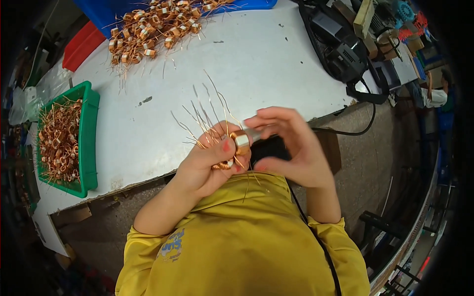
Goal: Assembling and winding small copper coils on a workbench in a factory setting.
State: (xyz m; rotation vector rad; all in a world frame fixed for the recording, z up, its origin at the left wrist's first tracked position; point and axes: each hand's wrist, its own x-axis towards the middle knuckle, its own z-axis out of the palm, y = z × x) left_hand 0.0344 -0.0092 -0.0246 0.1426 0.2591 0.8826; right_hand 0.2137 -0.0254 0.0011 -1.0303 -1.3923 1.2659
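Work position: both hands are at the near edge of the white worktop [237, 64], in front of the yellow shirt.

Left hand [205, 160]: grasping a small bunch of coils. A ring-shaped copper-wire coil with a pale band [241, 142] sits beside the thumb tip, at the right side of the grip. A second copper-wound coil [223, 165] shows below the thumb. Thin, bare-looking copper leads [207, 116] fan out above this hand toward the far edge; others hang below.

Right hand [296, 148]: fingers curved, thumb well apart from them, fingertips just beside the banded coil. Motion blur covers the fingertips; whether they grip anything cannot be told.

Handling guidance: the step appears to be manipulation of the banded coil. Support its body between thumb and fingers; pressure on the leads would probably bend them. Separate crossed leads before pulling, since tangling seems the main risk.

Surroundings: a green plastic tray [89, 148] full of coils stands at the worktop's left edge. A loose coil pile [158, 29] lies toward the far edge, against a blue plastic container [98, 15].
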